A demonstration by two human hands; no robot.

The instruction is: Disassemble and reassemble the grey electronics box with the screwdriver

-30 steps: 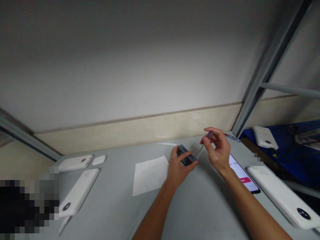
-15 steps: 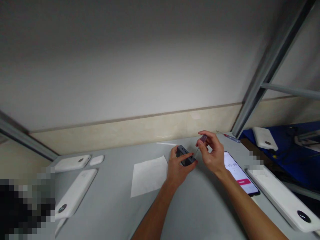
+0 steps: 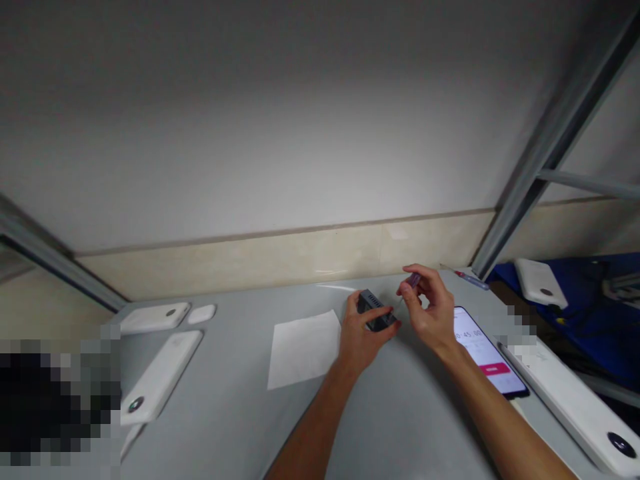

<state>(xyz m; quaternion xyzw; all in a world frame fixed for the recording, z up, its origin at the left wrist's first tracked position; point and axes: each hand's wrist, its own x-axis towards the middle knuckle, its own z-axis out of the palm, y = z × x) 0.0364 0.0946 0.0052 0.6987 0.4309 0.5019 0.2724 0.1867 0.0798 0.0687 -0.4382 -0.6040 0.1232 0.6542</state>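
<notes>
The left hand (image 3: 361,335) closed firmly around a small dark grey ribbed box (image 3: 375,310), and the right hand (image 3: 427,312) pinched a thin metal screwdriver with a purple handle (image 3: 413,281), its tip just beside the box. A square white paper sheet (image 3: 303,350) lay left of the hands, a black smartphone with a lit screen (image 3: 487,353) right. Such steady holding suited careful work.

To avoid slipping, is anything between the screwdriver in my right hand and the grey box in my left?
Nothing visible: the screwdriver in the right hand angles toward the grey box in the left hand.
</notes>
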